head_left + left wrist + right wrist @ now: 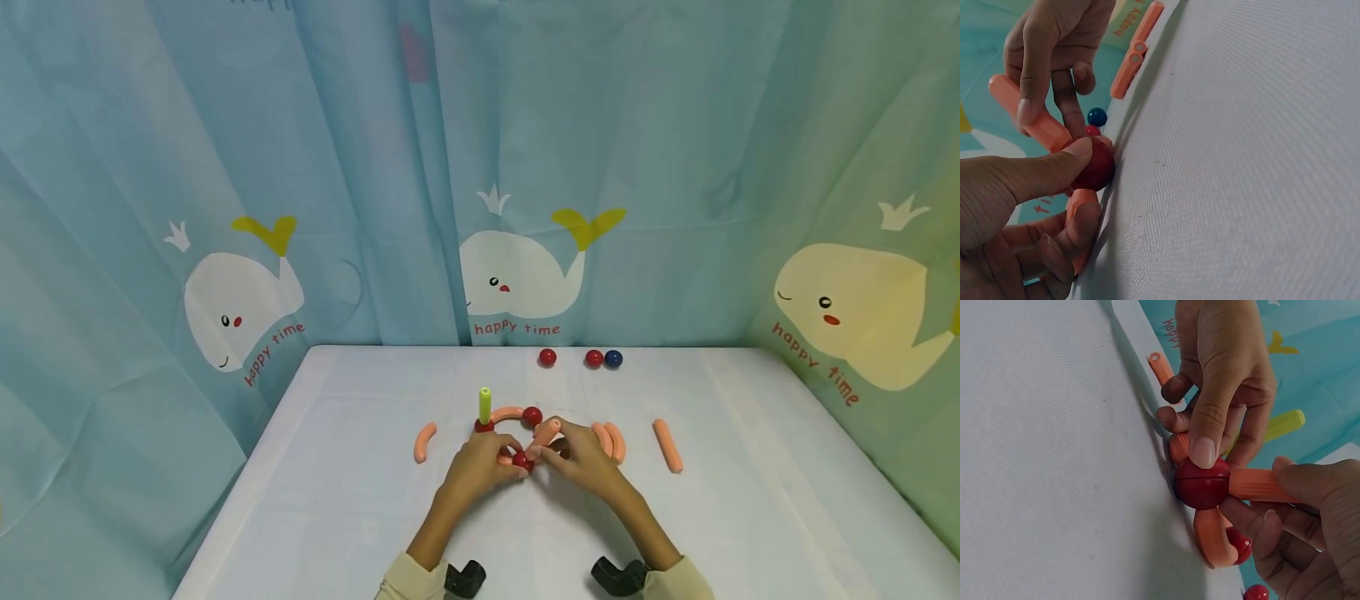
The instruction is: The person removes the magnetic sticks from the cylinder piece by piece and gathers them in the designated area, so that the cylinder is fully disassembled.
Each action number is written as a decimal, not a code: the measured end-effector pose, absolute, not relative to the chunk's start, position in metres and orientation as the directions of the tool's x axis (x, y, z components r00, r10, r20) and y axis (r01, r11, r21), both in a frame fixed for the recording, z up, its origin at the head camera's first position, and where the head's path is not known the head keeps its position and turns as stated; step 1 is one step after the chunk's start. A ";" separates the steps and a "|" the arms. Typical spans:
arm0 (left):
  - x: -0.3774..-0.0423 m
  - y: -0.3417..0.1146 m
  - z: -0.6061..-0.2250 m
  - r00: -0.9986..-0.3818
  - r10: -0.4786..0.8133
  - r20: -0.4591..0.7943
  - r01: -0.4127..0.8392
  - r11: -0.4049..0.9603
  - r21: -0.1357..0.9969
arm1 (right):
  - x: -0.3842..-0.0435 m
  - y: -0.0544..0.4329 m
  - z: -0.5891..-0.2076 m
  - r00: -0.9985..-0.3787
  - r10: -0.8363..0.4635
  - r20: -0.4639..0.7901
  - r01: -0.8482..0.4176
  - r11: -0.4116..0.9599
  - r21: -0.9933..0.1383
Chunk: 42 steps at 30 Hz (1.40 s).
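My left hand (476, 463) holds a red ball (1202, 482) near the table, its thumb pressed on the ball. My right hand (590, 460) pinches a straight orange rod (1042, 130) that rises from the top of that ball; the two touch. Curved orange rods (1213, 537) lead away from the ball on both sides, partly hidden by the fingers. They belong to a ring on the table, with another red ball (532, 416) and a curved orange rod (507, 412) at its back. A green rod (485, 406) stands upright on the ring's back-left red ball (483, 426).
One curved orange rod (424, 442) lies left of the ring. On the right are two curved rods (617, 443) and a straight orange rod (667, 446). Two red balls (547, 357) and a blue ball (613, 359) sit by the back edge, before a whale-print curtain (397, 208).
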State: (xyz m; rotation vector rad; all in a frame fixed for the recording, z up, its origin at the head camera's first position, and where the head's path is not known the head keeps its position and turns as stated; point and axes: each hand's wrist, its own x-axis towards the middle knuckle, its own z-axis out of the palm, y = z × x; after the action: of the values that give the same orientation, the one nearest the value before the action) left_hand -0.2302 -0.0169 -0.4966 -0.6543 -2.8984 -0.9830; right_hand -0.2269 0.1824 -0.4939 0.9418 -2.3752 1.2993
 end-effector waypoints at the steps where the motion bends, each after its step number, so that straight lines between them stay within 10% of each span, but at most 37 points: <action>1: -0.230 -0.017 -0.496 -0.913 0.383 0.141 0.390 0.715 0.580 | -0.227 0.182 -0.494 -0.751 -0.411 0.517 -0.657 0.388 -0.646; 42: -0.229 -0.016 -0.496 -0.922 0.363 0.138 0.375 0.738 0.561 | -0.224 0.199 -0.473 -0.876 -0.205 0.435 -0.481 0.390 -0.785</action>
State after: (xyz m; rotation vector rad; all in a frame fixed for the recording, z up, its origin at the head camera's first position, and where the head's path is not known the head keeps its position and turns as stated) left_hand -0.2290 -0.0165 -0.4958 -0.6177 -2.9105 -0.9457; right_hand -0.2242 0.1992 -0.4734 0.6046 -2.3835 1.4816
